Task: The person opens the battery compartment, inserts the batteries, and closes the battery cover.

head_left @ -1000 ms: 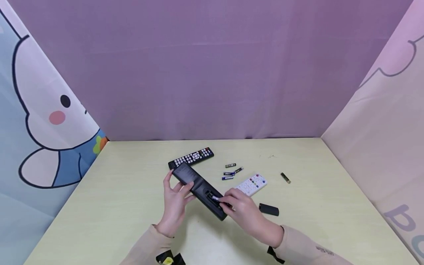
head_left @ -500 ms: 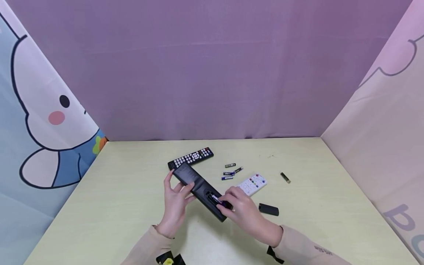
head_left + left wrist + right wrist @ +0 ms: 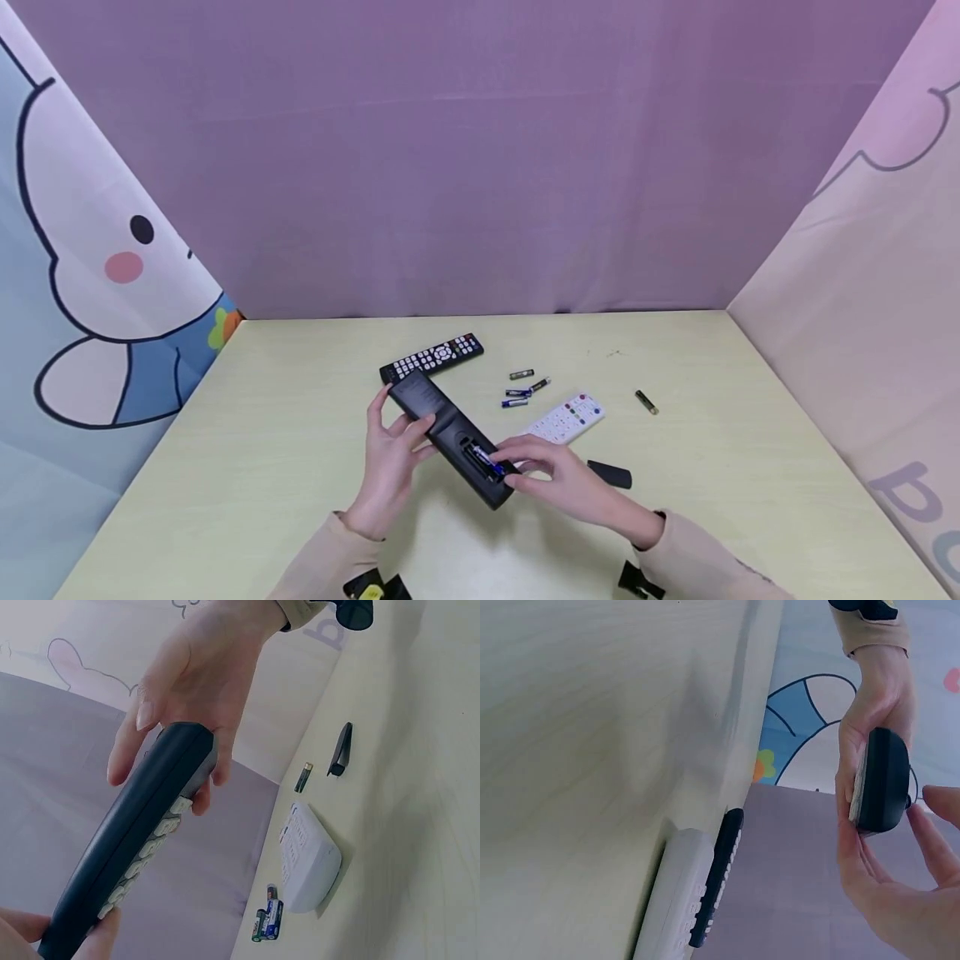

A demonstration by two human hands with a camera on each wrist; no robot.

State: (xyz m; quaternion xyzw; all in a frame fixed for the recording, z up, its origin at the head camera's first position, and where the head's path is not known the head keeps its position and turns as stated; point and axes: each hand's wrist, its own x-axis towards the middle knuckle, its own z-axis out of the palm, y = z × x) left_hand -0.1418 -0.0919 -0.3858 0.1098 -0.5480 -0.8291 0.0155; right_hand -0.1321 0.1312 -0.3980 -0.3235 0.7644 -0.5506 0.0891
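My left hand [image 3: 386, 471] grips a black remote control [image 3: 450, 425] by its upper end, back side up and tilted above the table. The battery bay at its near end lies uncovered, with a blue-and-silver battery [image 3: 483, 458] inside. At that end is my right hand [image 3: 573, 483], fingers loosely extended: a fingertip reaches the bay's edge and the thumb is beside the remote's corner. In the left wrist view the right fingers spread around the remote's end, pinching nothing visible. A black battery cover [image 3: 611, 476] lies on the table beyond the right wrist.
Another black remote [image 3: 438, 357] lies buttons up behind the held one. A white remote [image 3: 567, 419] is behind my right hand. Several loose batteries [image 3: 516, 392] are grouped mid-table, and a single dark battery [image 3: 647, 402] lies farther right. Fabric walls surround the table.
The battery pinched by my right hand has gone down into the bay, and the fingers have loosened from it. The right wrist has shifted slightly right; the left hand still holds the remote.
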